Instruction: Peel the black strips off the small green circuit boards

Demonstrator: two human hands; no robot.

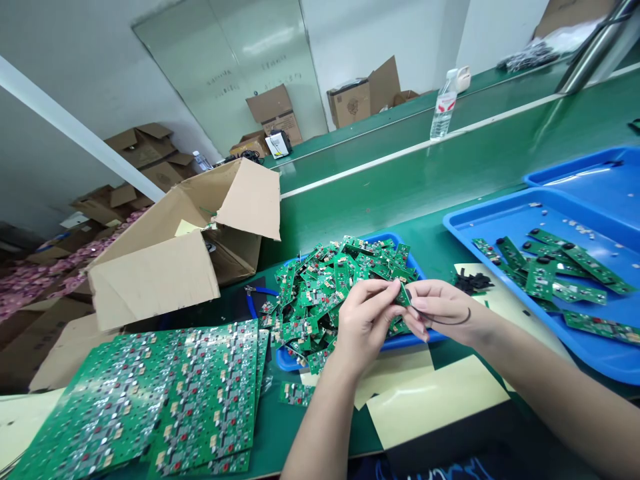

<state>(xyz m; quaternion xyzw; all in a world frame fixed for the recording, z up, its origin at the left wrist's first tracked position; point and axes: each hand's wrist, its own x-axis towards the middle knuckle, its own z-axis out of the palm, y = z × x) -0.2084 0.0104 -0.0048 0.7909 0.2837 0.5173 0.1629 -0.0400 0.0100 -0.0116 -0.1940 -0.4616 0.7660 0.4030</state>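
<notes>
One small green circuit board (403,295), pinched between both hands above the near edge of a blue tray (290,360) heaped with like boards. Left hand (365,317) clamps its left end with curled fingers; right hand (440,308) grips the right end, thumb and forefinger closed on it, a dark band at the wrist. Forearms converge from the lower right, hands nearly touching. Risk, as judged: too much bending could crack the board or drop it into the heap, where it would be lost among its fellows. Large panel sheets (165,393) lie left on the desk (425,180); a second blue tray (505,220) with boards laid out sits right; an open carton (165,267) behind.
</notes>
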